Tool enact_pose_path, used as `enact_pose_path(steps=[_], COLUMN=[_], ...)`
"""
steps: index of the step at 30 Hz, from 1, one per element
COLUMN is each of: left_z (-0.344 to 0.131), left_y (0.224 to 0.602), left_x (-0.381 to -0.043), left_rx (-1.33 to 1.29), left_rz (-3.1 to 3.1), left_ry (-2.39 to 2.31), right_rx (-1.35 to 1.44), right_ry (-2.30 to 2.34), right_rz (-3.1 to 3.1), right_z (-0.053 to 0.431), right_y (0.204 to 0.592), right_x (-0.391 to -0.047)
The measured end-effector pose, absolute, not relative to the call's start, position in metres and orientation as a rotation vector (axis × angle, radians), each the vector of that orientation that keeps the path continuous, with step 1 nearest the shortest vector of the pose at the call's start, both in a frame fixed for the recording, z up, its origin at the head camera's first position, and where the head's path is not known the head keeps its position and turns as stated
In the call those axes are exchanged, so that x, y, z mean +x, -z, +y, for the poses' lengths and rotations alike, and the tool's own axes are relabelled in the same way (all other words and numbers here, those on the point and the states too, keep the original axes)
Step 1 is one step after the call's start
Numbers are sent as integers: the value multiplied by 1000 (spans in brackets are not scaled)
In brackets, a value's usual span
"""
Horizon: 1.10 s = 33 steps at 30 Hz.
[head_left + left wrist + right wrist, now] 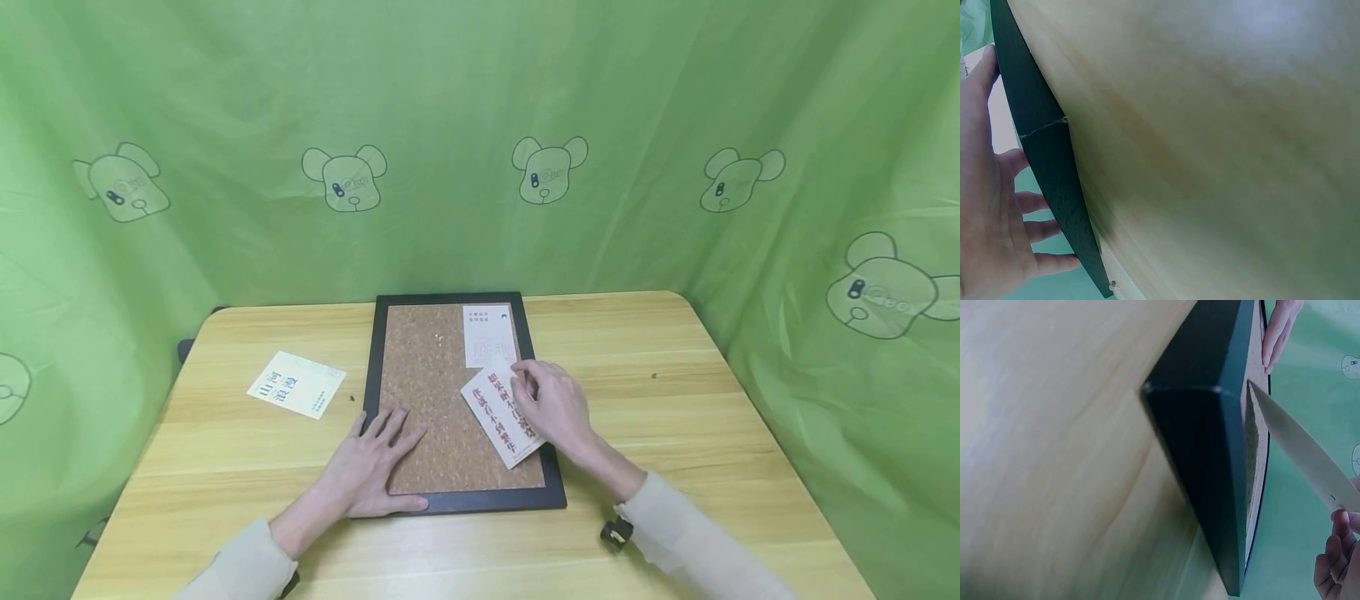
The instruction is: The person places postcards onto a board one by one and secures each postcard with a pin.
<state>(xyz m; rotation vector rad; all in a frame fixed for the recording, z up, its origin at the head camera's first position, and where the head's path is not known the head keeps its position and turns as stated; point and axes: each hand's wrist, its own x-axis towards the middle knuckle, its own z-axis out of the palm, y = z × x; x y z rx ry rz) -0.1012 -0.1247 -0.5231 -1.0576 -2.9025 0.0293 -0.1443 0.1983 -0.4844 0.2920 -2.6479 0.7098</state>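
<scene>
A black-framed cork board (423, 367) lies on the wooden table. My left hand (372, 467) rests over its lower left corner with the fingers spread, some on the cork; the left wrist view shows them along the black frame (1054, 165). My right hand (553, 404) pinches a white card (497, 421) with red printed characters by its upper right part. The card is slanted over the right side of the board, and in the right wrist view the card (1300, 447) stands tilted up from the cork. Another white card (483, 337) sits at the board's upper right, a small round pin (504, 317) near its corner.
Left of the board, a white card (296, 385) with blue characters lies on the table (660, 433). Small dark specks (352, 398) lie on the wood beside the board. A green curtain (450, 100) with bear-head drawings hangs behind and at both sides.
</scene>
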Motion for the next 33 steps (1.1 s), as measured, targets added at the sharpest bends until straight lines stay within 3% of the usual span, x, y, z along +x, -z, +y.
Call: enact_pose_path(steps=[33], left_z=[-124], left_y=[522], left_x=[-100], left_rx=[-1063], left_rz=[-2873], left_ry=[-29], right_rx=[206], right_ry=[-546], right_rz=[-2763], right_z=[215], right_y=[507], right_x=[-155])
